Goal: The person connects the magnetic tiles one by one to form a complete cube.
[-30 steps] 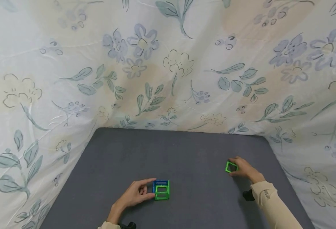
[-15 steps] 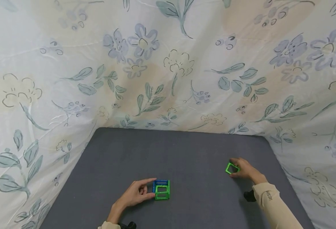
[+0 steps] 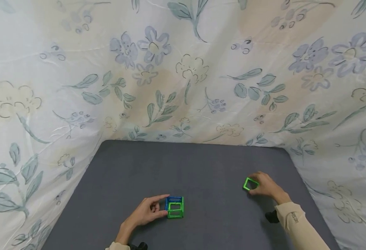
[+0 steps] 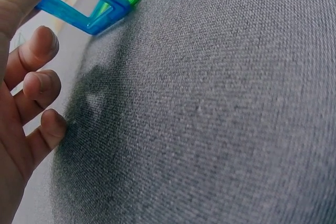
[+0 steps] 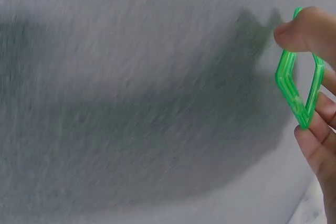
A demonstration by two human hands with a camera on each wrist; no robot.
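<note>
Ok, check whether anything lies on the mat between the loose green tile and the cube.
Nothing visible does. The right hand pinches the green tile at the right of the grey mat; the cube, held by the left hand, sits left and nearer. Only bare mat shows between them.

right hand pinching a green square frame tile just above the gray fabric mat, shadow underneath

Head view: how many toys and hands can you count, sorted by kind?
Blue-and-green tile build: 1
Single green square tile: 1
Hands: 2, the left hand and the right hand
Total: 4
</note>
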